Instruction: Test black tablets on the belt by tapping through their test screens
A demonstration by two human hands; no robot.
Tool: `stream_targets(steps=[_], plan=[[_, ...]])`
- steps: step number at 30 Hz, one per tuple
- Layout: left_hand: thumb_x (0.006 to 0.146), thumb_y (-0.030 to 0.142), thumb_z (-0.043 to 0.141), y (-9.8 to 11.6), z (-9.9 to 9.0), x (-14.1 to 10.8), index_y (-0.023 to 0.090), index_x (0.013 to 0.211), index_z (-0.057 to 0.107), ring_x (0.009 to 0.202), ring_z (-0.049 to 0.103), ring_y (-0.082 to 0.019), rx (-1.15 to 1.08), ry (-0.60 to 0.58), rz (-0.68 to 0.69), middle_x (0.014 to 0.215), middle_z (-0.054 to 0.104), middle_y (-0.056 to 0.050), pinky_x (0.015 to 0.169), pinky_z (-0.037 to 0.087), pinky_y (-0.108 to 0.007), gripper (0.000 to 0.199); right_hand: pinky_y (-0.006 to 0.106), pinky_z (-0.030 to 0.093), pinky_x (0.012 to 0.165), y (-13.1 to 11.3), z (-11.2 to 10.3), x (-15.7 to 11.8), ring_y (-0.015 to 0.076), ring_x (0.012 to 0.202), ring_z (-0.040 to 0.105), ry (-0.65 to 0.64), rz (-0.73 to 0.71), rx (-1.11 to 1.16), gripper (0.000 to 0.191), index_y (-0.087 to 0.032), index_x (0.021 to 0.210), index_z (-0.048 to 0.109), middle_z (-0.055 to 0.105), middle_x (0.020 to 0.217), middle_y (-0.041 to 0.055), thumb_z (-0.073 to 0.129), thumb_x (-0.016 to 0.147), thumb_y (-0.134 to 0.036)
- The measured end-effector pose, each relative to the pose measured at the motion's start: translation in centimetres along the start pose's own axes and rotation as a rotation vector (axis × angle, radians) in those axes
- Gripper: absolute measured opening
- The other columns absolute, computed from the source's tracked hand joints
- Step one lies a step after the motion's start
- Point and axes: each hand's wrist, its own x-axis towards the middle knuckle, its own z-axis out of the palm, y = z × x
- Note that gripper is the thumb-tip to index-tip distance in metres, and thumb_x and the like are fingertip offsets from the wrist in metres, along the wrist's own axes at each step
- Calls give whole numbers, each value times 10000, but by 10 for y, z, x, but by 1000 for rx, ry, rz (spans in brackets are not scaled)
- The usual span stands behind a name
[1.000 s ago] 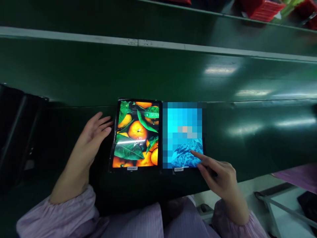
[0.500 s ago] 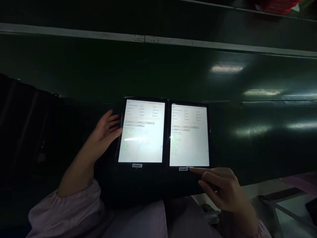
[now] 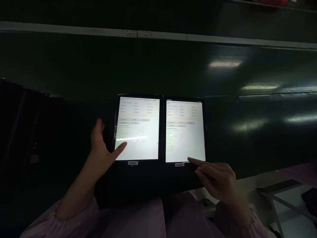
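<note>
Two tablets with lit white screens lie side by side on the dark green bench. Both screens show tick boxes, grey buttons and lines of green text. My left hand (image 3: 100, 157) is at the left edge of the left tablet (image 3: 142, 129), its thumb spread over the lower left of the screen and its fingers beyond the edge. With its index finger stretched out, my right hand (image 3: 220, 180) reaches the bottom of the right tablet's screen (image 3: 187, 137); the other fingers are bent and hold nothing. Small barcode labels (image 3: 133, 163) sit on the bottom bezels.
A pale metal strip (image 3: 160, 34) runs across the dark green bench (image 3: 173, 71) behind the tablets. Lamps reflect on the surface at right. A light-coloured frame (image 3: 284, 206) stands below the bench at lower right. Part of a red object (image 3: 274, 2) shows at the top right.
My left thumb has moved from the left tablet's edge onto its screen. My right fingertip has moved up from the bottom bezel onto the screen. The view has shifted slightly.
</note>
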Motion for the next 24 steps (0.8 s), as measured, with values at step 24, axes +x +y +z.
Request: stream_targets(steps=[24], plan=[[816,766,742,-27,-26,-13,490,1719,105,1663,167,-503,52,-306,126,1838,147,-98,1202,368,-788,1140,256,442,415,-21,33,17,55,420,560,-132,-84,-51,466,-199,686,627,867,1050,58,481,1128,-201]])
